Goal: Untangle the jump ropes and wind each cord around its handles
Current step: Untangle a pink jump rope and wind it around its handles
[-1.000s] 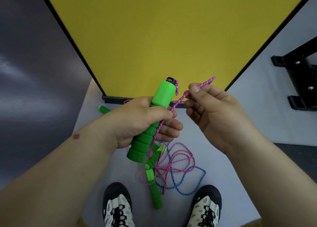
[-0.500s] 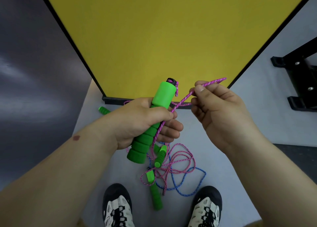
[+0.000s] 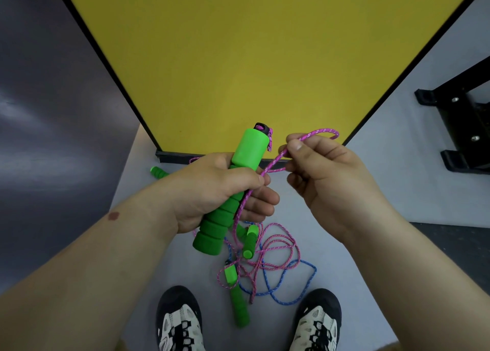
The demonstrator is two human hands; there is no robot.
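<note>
My left hand [image 3: 222,189] grips a green foam handle [image 3: 248,149] held upright, with a pink cord [image 3: 267,169] running from under my fingers. My right hand [image 3: 326,178] pinches that pink cord between thumb and forefinger, and a loop of it [image 3: 322,132] sticks out past my fingers. On the floor below lies a tangle of pink cord [image 3: 275,247] and blue cord [image 3: 297,292] with two more green handles [image 3: 250,240] [image 3: 238,305]. A further green handle [image 3: 158,171] lies at the left, by the yellow panel's base.
A yellow panel [image 3: 238,59] with a black frame stands right in front of me. A black metal stand [image 3: 461,128] is at the right. My two shoes [image 3: 180,321] [image 3: 315,321] flank the tangle on the grey floor [image 3: 413,186].
My right hand has drawn the pink cord up and to the right, away from the handle, and the loop past my fingers has grown. One small handle on the floor has shifted slightly.
</note>
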